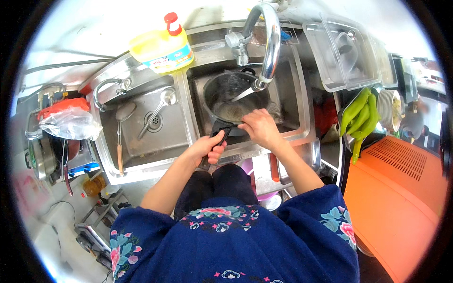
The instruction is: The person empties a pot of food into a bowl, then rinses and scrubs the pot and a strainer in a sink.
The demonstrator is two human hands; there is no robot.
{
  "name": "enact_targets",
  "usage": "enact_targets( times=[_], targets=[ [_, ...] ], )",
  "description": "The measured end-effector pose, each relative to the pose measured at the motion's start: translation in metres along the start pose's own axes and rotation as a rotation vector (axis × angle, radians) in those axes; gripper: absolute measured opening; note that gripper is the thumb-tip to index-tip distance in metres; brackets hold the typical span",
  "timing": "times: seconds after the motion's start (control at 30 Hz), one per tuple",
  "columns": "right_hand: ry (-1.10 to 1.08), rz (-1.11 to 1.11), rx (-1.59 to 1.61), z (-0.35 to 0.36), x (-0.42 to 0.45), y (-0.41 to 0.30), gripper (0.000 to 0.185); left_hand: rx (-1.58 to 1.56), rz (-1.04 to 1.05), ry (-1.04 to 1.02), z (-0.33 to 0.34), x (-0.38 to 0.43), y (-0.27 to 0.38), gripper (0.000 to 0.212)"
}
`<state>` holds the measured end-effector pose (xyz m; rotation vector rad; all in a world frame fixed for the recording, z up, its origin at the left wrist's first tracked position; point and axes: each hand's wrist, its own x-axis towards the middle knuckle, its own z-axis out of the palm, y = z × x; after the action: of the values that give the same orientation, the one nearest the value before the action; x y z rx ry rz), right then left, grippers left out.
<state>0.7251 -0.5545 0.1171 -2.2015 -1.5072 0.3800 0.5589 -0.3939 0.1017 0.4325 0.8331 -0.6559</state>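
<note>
A dark cooking pot (215,94) sits in the right basin (288,123) of a steel double sink, below a curved chrome faucet (271,46). Water (243,94) streams from the spout into it, and cloudy liquid lies at the bottom. My left hand (208,148) is wrapped around the pot's black handle (223,131), which points toward me. Over the pot's near rim, my right hand (261,128) is bent with its fingertips at the edge. Those fingertips are partly hidden, so whether they grip anything does not show.
The left basin (141,148) holds a ladle (155,113) and a wooden-handled strainer (120,141). A yellow detergent jug (162,49) stands on the sink's back ledge. To the right are clear plastic bins (329,70), green peppers (361,113), stacked plates (385,109) and an orange cabinet (389,201).
</note>
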Motion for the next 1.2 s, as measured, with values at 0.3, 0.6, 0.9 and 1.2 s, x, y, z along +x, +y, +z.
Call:
enact_targets(
  times=[0.3,0.6,0.9,1.2],
  targets=[
    [-0.306,0.476,0.358,0.003,0.007,0.027,0.037,0.311,0.236,0.162,0.014,0.005,-0.031,0.037],
    [0.032,1.199,0.819,0.202,0.067,0.109,0.026,0.546,0.307,0.310,0.019,0.001,-0.014,0.035],
    [-0.965,-0.076,-0.664,0.031,0.072,0.062,0.041,0.602,0.203,0.326,-0.002,-0.013,-0.012,0.035],
    [-0.514,0.252,-0.488,0.078,-0.013,0.068,0.057,0.509,0.269,0.305,0.005,0.002,-0.016,0.033]
  ],
)
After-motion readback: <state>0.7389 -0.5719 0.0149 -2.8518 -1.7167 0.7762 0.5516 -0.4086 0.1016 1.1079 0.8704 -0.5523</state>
